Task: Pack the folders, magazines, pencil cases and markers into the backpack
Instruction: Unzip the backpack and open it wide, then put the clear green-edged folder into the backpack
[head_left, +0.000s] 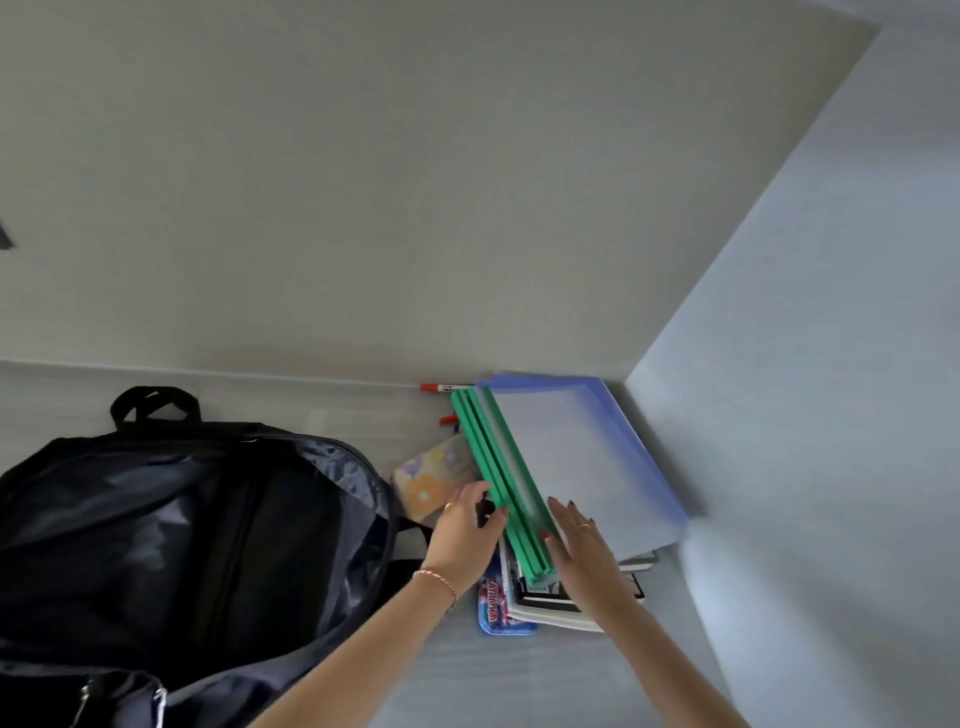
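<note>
Left hand (464, 530), fingers loosely spread, touches the left edge of the folders (550, 467), thumb toward the green spines; whether it has any grip yet cannot be told. Right hand (582, 551) lies flat and extended on top of the stack near its close end, pressing rather than gripping.

The folders rest on a pile of magazines (561, 603), which sits to the right of the backpack (171, 530) in the corner where the walls meet. The long axis of the folders runs from the person's side away toward the far wall, leaning slightly left at the far end; the green spines face the backpack and the blue cover faces up.

A floral pencil case (434, 480) lies between the backpack and the folders, a blue printed pencil case (498, 613) just beside the near corner of the magazines, and red-capped markers (447, 387) beyond the far end of the stack.

Probable risk: the smooth plastic covers may slide apart or fan out if lifted by one edge only. The backpack mouth, which gapes toward the stack, could snag a folder corner unless the long axis is turned to enter spine first.
</note>
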